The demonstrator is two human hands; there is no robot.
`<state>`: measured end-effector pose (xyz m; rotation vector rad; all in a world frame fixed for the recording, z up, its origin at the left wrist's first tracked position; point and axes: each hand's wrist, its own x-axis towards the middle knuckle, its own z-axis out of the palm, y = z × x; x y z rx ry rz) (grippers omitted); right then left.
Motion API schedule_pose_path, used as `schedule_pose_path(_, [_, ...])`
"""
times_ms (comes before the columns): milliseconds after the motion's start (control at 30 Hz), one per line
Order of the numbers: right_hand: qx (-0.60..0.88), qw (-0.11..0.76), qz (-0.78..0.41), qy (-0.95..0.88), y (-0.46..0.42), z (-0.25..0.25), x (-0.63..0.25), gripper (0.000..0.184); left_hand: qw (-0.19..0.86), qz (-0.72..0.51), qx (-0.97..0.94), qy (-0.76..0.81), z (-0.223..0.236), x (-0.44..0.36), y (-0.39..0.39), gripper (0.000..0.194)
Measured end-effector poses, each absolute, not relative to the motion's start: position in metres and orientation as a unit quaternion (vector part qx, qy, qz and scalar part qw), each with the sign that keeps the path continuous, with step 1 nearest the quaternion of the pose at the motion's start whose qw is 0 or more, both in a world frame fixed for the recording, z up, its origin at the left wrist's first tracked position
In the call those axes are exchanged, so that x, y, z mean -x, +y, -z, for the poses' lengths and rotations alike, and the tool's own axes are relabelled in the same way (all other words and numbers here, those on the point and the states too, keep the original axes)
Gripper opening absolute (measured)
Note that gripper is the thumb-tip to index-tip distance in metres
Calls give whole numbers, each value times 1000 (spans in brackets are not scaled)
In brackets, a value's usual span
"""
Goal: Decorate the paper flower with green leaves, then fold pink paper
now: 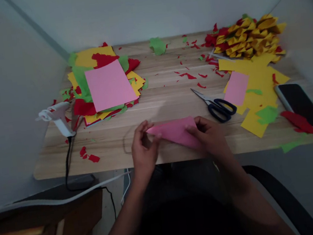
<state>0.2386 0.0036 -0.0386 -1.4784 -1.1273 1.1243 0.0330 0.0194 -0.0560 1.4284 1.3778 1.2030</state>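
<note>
A folded pink paper (pixel 176 131) lies near the front edge of the wooden desk (pixel 160 102), shaped like a triangle. My left hand (pixel 143 149) pinches its left tip between thumb and fingers. My right hand (pixel 211 135) grips its right side, fingers curled over the fold. Black-handled scissors (pixel 215 105) lie just beyond my right hand. A stack of coloured sheets topped by a pink sheet (pixel 109 85) sits at the back left.
A white glue gun (pixel 57 117) stands at the left edge, its cord hanging down. Folded yellow and red paper pieces (pixel 249 37) are piled at the back right. Yellow sheets (pixel 256 79), a small pink piece (pixel 237 87) and a phone (pixel 299 103) lie right. Red scraps are scattered about.
</note>
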Motion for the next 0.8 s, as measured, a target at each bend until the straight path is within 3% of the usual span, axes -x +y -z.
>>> schedule_pose_path(67, [579, 503, -492, -413, 5, 43, -238, 24, 496, -537, -452, 512, 56, -38, 32, 53])
schedule_pose_path(167, [568, 518, -505, -393, 14, 49, -237, 27, 547, -558, -396, 482, 57, -48, 52, 60])
schedule_pose_path(300, [567, 490, -500, -434, 25, 47, -238, 25, 546, -546, -427, 471, 56, -59, 64, 66])
schedule_pose_path(433, [601, 458, -448, -478, 25, 42, -237, 19, 525, -516, -491, 466, 55, -59, 61, 55])
schedule_pose_path(800, [628, 487, -398, -458, 19, 44, -234, 20, 566, -501, -478, 447, 52, -58, 55, 59])
